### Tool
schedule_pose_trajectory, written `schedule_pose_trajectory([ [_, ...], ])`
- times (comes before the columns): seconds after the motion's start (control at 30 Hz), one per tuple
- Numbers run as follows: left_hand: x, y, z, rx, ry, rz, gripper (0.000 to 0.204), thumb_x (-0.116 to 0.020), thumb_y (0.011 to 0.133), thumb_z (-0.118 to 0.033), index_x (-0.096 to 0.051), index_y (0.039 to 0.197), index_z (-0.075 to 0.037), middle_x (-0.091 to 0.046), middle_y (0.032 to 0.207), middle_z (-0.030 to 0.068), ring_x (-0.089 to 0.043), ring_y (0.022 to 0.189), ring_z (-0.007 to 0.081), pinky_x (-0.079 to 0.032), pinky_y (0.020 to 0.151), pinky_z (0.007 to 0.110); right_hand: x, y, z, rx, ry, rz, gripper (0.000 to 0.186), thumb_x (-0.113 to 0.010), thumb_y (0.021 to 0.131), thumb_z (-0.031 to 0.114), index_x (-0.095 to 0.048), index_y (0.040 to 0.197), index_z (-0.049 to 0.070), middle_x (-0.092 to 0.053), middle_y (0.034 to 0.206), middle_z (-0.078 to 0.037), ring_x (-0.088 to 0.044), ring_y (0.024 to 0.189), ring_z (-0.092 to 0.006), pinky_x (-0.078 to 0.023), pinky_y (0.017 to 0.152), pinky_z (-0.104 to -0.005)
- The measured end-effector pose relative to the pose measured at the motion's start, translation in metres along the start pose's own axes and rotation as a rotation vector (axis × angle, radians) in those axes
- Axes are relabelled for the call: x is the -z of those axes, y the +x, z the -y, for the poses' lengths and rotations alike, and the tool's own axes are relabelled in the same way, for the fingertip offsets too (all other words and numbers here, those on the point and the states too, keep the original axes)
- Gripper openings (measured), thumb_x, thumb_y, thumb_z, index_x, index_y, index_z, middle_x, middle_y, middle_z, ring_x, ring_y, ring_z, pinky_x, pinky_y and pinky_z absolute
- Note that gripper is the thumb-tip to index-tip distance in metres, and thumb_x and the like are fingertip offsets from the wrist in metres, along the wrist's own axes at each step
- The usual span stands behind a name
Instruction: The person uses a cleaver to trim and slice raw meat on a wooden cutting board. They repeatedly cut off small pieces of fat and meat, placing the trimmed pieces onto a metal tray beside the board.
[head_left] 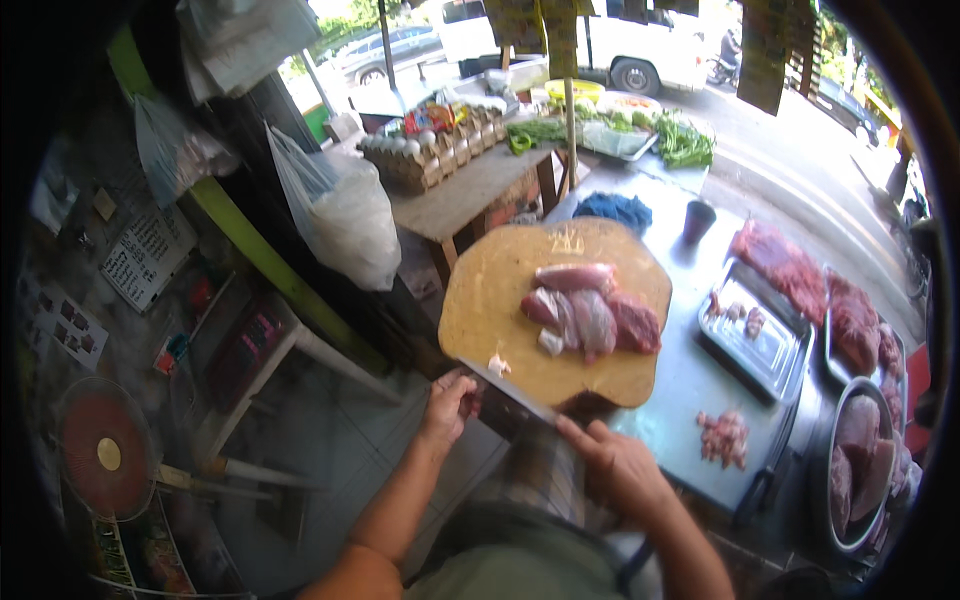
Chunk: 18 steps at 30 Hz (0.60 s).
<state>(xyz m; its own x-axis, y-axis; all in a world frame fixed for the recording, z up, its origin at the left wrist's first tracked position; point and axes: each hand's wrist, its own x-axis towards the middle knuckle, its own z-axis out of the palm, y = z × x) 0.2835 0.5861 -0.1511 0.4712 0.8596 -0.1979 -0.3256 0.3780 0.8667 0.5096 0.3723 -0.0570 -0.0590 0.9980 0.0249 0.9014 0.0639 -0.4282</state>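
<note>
My right hand is wrapped round the handle of a large knife. Its broad blade slants up to the left, along the near edge of a thick round wooden chopping board. By the far end of the blade my left hand has its fingers curled closed; what they hold, if anything, is hidden. Several pieces of raw meat lie together right of the board's middle. A small pale scrap of meat rests on the board just beyond the blade.
Right of the board, a metal table carries a steel tray, meat slabs, small meat pieces and a bowl of meat. Farther off are egg trays, greens and a blue cloth. A plastic bag hangs left.
</note>
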Motion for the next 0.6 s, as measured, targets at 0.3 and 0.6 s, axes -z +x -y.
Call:
schedule_pose_trajectory([
  [0.3,-0.036,-0.030,-0.007,-0.059,0.334,0.076,0.011,-0.063,0.092,-0.006,-0.071,0.096,0.000,-0.066,0.073,0.0005,-0.058,0.057,0.0065,-0.050,0.051,0.022,-0.017,0.028,0.006,0.046,0.053,-0.096,0.065,-0.058,0.084,-0.001,-0.053,0.147,0.015,-0.059,0.092,-0.015,-0.067,0.077,-0.0308,-0.052,0.068,-0.0441],
  [0.6,-0.041,0.017,-0.083,-0.480,1.555,0.342,0.026,-0.057,0.083,0.005,-0.068,0.107,0.005,-0.069,0.097,0.0209,-0.068,0.087,0.0336,-0.054,0.080,0.040,-0.001,0.013,-0.041,-0.468,1.093,-0.052,0.071,-0.063,0.088,-0.004,-0.043,0.156,0.004,-0.071,0.104,-0.010,-0.065,0.081,-0.0129,-0.052,0.074,-0.0278],
])
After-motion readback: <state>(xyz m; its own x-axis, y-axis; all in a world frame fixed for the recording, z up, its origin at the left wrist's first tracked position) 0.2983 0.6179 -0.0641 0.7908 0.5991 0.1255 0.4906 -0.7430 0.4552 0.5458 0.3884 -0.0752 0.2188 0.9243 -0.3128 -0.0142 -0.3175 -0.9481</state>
